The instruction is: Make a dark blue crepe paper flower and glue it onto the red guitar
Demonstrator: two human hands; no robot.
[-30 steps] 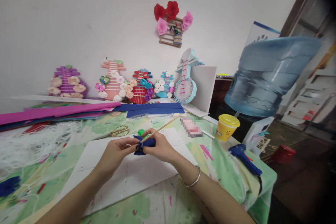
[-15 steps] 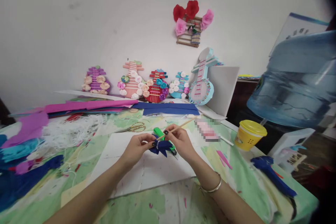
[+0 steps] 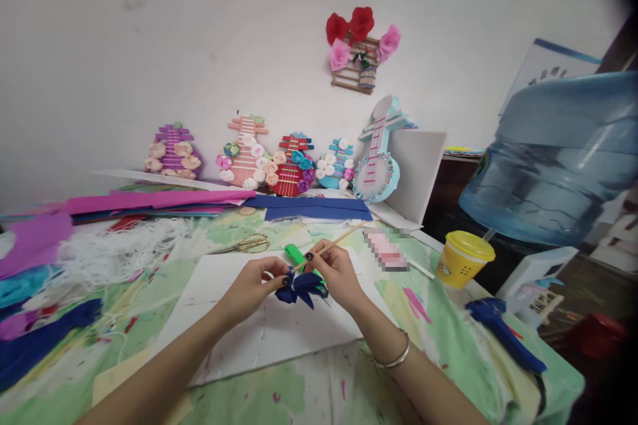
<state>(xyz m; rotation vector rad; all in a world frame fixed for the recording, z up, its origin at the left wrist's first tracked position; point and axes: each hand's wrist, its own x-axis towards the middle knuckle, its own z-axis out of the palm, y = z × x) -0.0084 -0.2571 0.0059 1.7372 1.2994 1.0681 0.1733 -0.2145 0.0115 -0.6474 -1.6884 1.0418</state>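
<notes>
My left hand [image 3: 260, 284] pinches a dark blue crepe-paper flower [image 3: 302, 289] between thumb and fingers, its pointed petals hanging toward me. My right hand [image 3: 333, 271] is closed around a thin wooden stick [image 3: 346, 234]; the stick slants down to the left, and its lower end meets the flower's top near my left fingertips. Just behind the flower lies a bright green utility knife [image 3: 294, 254], partly covered by my right hand. Both hands are above a white board [image 3: 239, 332] on the table.
Gold-handled scissors [image 3: 249, 244] lie behind the board. White string [image 3: 124, 249] and coloured crepe paper [image 3: 40, 242] spread at left. At right are a yellow-lidded tub [image 3: 466, 259], a blue glue gun [image 3: 506, 332] and a large water bottle [image 3: 548, 159]. Decorated paper instruments [image 3: 294, 163] lean against the wall.
The view has shifted slightly. The blue flower has turned in my fingers, so its petals look more spread. Both hands keep their hold on the flower and the stick.
</notes>
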